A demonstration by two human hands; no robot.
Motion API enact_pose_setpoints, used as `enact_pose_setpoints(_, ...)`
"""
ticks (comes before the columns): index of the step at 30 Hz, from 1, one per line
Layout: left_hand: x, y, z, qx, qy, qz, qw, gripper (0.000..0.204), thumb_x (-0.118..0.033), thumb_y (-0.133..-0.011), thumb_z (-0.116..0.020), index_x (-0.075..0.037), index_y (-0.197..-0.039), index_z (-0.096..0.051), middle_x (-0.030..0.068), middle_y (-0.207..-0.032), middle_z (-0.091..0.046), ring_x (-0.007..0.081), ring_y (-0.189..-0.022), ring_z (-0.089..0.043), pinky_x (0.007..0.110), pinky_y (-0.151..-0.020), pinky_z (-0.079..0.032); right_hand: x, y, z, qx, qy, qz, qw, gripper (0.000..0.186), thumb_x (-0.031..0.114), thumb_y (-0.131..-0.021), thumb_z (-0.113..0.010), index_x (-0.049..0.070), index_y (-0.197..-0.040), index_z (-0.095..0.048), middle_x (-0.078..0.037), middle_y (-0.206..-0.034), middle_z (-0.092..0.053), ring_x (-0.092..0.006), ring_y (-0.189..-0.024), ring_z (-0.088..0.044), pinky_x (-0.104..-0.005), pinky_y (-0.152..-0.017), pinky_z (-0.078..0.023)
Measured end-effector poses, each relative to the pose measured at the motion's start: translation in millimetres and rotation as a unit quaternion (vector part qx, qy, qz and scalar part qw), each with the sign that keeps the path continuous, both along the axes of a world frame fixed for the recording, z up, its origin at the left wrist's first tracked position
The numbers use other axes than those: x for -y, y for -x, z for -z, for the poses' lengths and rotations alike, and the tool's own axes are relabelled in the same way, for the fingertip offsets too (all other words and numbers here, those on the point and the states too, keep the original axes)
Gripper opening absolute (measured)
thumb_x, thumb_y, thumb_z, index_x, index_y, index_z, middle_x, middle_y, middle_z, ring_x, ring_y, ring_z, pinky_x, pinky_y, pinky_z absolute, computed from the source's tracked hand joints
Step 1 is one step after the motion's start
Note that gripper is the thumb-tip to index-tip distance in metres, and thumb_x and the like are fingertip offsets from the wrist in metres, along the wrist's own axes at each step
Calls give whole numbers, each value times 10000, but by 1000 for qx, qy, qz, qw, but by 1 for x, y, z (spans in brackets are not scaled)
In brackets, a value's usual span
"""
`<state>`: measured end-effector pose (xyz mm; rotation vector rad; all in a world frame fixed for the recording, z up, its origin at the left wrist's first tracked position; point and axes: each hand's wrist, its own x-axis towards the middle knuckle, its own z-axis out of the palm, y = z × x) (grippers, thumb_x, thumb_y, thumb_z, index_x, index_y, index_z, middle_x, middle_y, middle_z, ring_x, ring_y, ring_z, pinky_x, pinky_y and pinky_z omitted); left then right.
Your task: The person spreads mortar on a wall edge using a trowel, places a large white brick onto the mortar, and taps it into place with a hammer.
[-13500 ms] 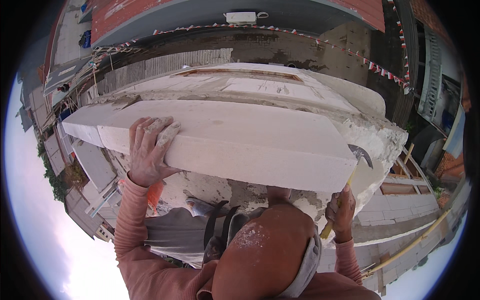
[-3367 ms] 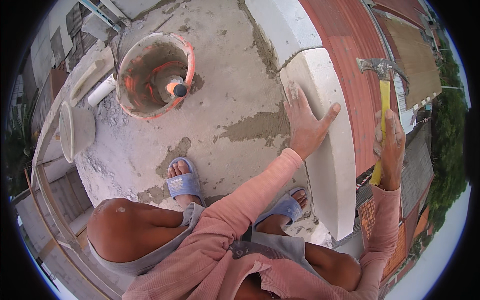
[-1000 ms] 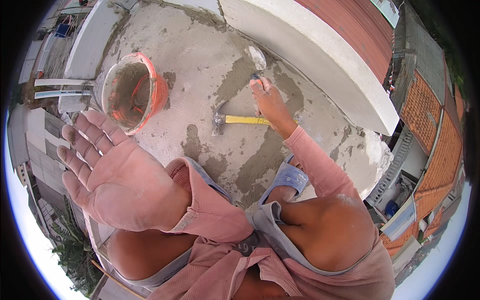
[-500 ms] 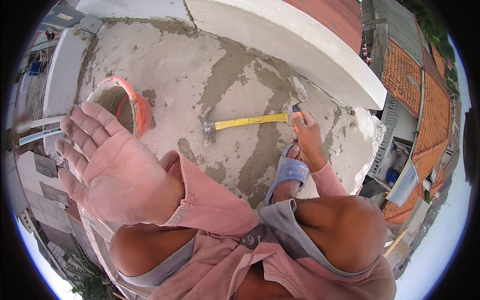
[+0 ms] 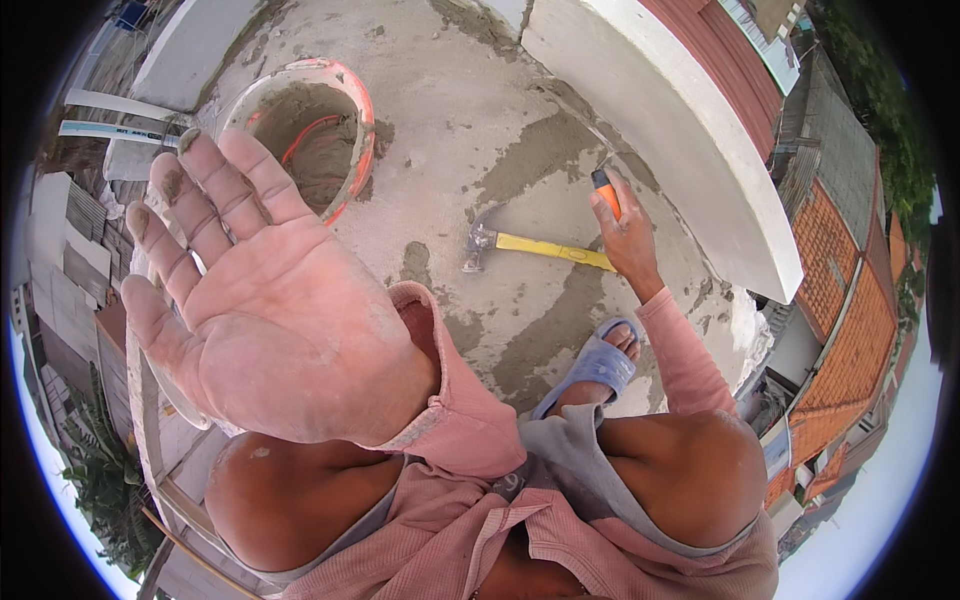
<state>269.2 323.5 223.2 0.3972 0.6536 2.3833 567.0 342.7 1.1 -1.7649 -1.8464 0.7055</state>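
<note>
My left hand (image 5: 290,310) is raised palm up, fingers stretched out, with nothing in it; grey mortar sticks to some fingertips. Beyond it stands an orange bucket (image 5: 364,135) holding wet grey mortar (image 5: 325,170). My right hand (image 5: 632,245) is wrapped round the orange and black handle of a trowel (image 5: 606,192), close to the foot of the low white wall. Little of the trowel's blade can be made out. A hammer (image 5: 545,247) with a yellow handle lies on the floor, its handle end beside my right hand.
Patches of wet mortar (image 5: 545,155) streak the grey concrete floor. A white wall (image 5: 680,130) bounds the far right, with tiled roofs (image 5: 850,340) lower down beyond it. Pale pipes (image 5: 120,132) jut in behind the bucket. My sandalled foot (image 5: 595,370) rests near the hammer.
My right hand has moved farther away with the trowel, past the hammer's handle end. The view has shifted, showing more of the bucket's inside. My left hand stays open, palm up.
</note>
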Motion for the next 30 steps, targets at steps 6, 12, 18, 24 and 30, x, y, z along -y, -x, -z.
enact_pose_setpoints(6,1,14,0,2,9,-40,999,703,-297,-1055,-460,-6,-1613,-148,211,-1663,-205,371,-1584,-134,575,-1289,-187,-92,58,-14,-279,249,94,923,475,328,-1016,-630,37,-1389,-594,-97,-1029,-672,-146,-738,-601,-312,-626,-511)
enact_pose_setpoints(12,1,28,5,17,12,-44,999,695,-294,-1054,-467,0,-1605,-162,218,-1639,-234,369,-1570,-171,569,-1285,-205,-48,40,-23,-328,249,206,888,429,298,-1021,-651,30,-1352,-599,-14,-948,-598,-29,-562,-441,-207,-459,-378)
enact_pose_setpoints(18,4,38,7,17,16,-50,998,716,-278,-1047,-489,1,-1608,-143,222,-1642,-230,371,-1566,-182,566,-1282,-218,8,41,-28,-221,173,215,935,492,267,-1017,-632,-2,-1424,-562,-71,-955,-639,-80,-636,-537,-249,-502,-437)
enact_pose_setpoints(24,5,37,5,24,14,-34,999,731,-282,-1049,-489,-8,-1615,-117,217,-1651,-219,372,-1571,-169,572,-1282,-215,-57,67,33,-48,-6,24,999,509,287,-1018,-638,32,-1448,-544,-128,-948,-692,-192,-673,-637,-326,-579,-526)
enact_pose_setpoints(30,7,40,-2,22,19,-58,998,726,-285,-1057,-485,5,-1614,-120,223,-1639,-230,376,-1563,-185,578,-1280,-220,-100,86,11,57,-42,35,997,502,303,-1016,-613,15,-1424,-561,-267,-1079,-710,-387,-983,-702,-442,-930,-520)
